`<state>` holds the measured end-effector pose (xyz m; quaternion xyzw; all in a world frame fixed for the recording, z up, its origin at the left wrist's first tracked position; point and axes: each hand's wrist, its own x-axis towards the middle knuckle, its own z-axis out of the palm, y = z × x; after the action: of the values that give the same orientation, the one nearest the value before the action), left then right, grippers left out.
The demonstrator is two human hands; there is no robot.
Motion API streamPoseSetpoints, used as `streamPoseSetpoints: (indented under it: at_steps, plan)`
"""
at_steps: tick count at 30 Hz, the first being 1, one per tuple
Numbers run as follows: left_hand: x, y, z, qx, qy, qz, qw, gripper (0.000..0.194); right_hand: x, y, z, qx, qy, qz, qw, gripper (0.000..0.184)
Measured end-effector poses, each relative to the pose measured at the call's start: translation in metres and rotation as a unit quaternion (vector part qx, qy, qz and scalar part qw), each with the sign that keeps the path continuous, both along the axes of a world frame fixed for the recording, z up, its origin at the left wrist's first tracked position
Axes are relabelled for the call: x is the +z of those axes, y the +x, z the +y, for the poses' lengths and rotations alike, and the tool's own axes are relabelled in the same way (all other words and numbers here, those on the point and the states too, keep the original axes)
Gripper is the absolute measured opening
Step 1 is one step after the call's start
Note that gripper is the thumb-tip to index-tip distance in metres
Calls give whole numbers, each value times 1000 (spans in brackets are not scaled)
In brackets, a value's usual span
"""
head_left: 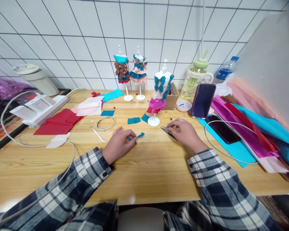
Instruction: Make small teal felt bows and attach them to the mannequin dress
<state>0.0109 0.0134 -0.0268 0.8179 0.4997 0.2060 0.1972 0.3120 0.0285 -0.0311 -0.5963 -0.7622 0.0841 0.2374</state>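
My left hand (120,142) rests on the wooden table with its fingers closed on a small twisted piece of teal crepe paper (141,135), whose end sticks out to the right. Under the curled fingers of my right hand (185,133) lie small scissors (167,130), their metal blades pointing left toward the nearest doll stand. That mini dress form (162,86) wears a pale top with a teal bow and a magenta and red skirt. Between the hands and the form are flat teal paper pieces (134,120). Two more dressed forms (121,69) (138,70) stand behind.
At left are red paper (60,122), a coil of wire (106,123) and a white power strip (39,109) with a trailing cable. A pink dish (183,106), a propped phone (203,101), a green-lidded bottle (195,78) and stacked coloured paper (245,128) occupy the right.
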Motion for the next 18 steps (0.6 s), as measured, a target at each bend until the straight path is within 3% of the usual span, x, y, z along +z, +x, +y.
streamPoseSetpoints:
  at_steps: [3, 10, 18]
  plan:
    - [1, 1, 0, 1, -4, -4, 1000, 13, -2, -10, 0, -14, -4, -4, 1000, 20]
    - [5, 8, -4, -2, -11, -18, 1000, 15, -1, -49, 6, -130, -7, -42, 991, 27]
    - [0, 7, -2, -8, 4, -35, 999, 15, -14, -56, 17, -99, -13, -78, 992, 18]
